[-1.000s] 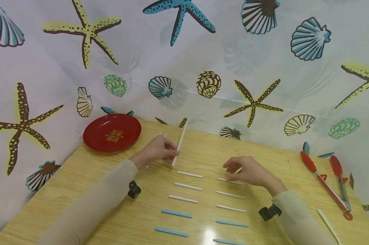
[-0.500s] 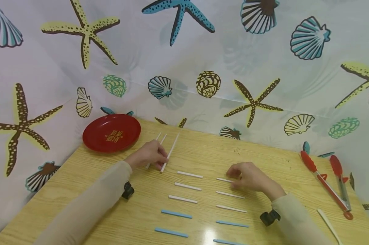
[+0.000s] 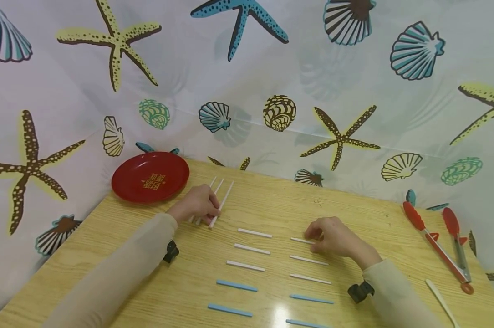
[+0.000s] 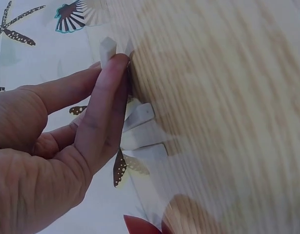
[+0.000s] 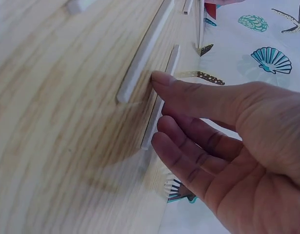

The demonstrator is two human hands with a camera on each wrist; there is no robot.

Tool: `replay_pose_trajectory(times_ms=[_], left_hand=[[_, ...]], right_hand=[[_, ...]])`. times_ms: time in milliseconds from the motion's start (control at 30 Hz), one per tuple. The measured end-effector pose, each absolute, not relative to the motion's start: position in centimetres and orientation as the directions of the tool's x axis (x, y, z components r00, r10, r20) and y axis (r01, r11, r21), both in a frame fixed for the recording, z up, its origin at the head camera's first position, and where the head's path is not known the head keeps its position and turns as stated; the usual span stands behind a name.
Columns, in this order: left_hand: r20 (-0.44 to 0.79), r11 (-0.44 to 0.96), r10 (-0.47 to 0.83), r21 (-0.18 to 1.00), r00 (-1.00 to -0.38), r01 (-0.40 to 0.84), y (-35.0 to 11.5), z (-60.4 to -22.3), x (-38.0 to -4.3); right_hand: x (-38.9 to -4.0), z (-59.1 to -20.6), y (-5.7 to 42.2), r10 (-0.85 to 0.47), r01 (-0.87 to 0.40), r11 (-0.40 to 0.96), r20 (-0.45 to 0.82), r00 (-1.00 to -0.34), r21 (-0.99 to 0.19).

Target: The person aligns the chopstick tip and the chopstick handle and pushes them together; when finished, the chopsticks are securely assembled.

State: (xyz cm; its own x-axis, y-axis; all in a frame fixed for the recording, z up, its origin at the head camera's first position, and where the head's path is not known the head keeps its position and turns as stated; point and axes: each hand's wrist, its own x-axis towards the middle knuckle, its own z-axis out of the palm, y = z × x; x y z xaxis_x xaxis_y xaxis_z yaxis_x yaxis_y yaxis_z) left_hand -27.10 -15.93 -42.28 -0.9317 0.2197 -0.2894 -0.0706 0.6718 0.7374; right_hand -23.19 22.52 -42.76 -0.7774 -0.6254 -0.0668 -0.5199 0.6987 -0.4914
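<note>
In the head view my left hand (image 3: 197,203) pinches a long white chopstick (image 3: 227,196), low over the table beside two other long white chopsticks (image 3: 219,186) that it partly covers. The left wrist view shows the square end of the held chopstick (image 4: 108,48) at the fingertips. My right hand (image 3: 334,237) hovers at a short white stick (image 3: 297,239), a slim chopstick half. In the right wrist view the thumb and bent fingers lie about this chopstick half (image 5: 154,119), which rests on the wood; whether they press on it cannot be told.
Several short white sticks (image 3: 252,249) and blue sticks (image 3: 236,285) lie in two columns on the wooden table (image 3: 169,282). A red plate (image 3: 128,182) leans at the back left. Red-handled tongs (image 3: 437,248) and a pale slender utensil (image 3: 441,300) lie at the right, before a patterned cloth.
My left hand has carried the long chopstick left and lowered it beside the other two. The right hand has come down slightly to the right, closer to the short white stick.
</note>
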Motion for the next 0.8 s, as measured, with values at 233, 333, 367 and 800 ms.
replay_pose_trajectory(times_ms=[233,333,367,800], left_hand=[[-0.284,0.729,0.193,0.682,-0.939,-0.056,-15.72,-41.99,-27.17],[-0.260,0.753,0.209,0.658,-0.943,-0.014,-15.78,-41.97,-27.11],[-0.252,0.759,0.212,0.651,-0.944,-0.003,-15.78,-41.97,-27.08],[-0.127,0.803,0.258,0.579,-0.958,0.139,-15.39,-41.24,-26.41]], right_hand=[[-23.20,-42.83,22.56,-0.629,-0.522,0.697,-0.070,-0.774,-0.492],[-23.21,-42.87,22.53,-0.634,-0.529,0.694,-0.066,-0.771,-0.488],[-23.20,-42.87,22.52,-0.633,-0.528,0.695,-0.066,-0.772,-0.488],[-23.22,-42.76,22.48,-0.656,-0.553,0.667,-0.040,-0.754,-0.499]])
